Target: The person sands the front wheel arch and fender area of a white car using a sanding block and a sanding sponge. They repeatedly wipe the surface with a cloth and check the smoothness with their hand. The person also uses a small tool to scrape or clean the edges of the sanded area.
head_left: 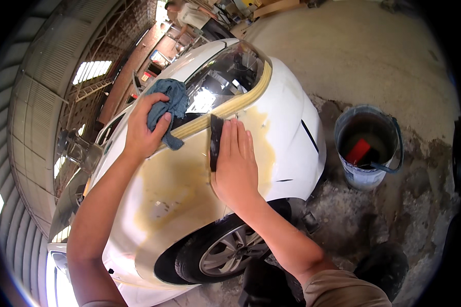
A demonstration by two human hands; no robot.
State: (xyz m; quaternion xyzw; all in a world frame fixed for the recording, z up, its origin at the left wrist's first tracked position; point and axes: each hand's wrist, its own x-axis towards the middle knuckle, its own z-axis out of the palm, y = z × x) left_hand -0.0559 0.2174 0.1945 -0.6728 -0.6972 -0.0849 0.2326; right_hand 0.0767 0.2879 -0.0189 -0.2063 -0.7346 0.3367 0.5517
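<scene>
A crumpled blue-grey cloth [170, 102] is gripped in my left hand [144, 128], beside the yellow-taped edge of a car's headlight [223, 84]. My right hand [238, 163] presses a black sanding block [216, 140] against the fender, its fingers straight and together along the block; the thumb is mostly hidden. Both hands are over the white car [294, 123], where a tan, sanded-looking patch [176, 187] spreads above the wheel arch. Layers of yellow masking tape [235, 105] run along the headlight's lower border.
Right of the car, a bucket [363, 176] of dark water stands on the stained floor, a red-and-black block [358, 151] in it. Below the fender is the front wheel [230, 253]. Another person [195, 16] stands at the far end, behind the car.
</scene>
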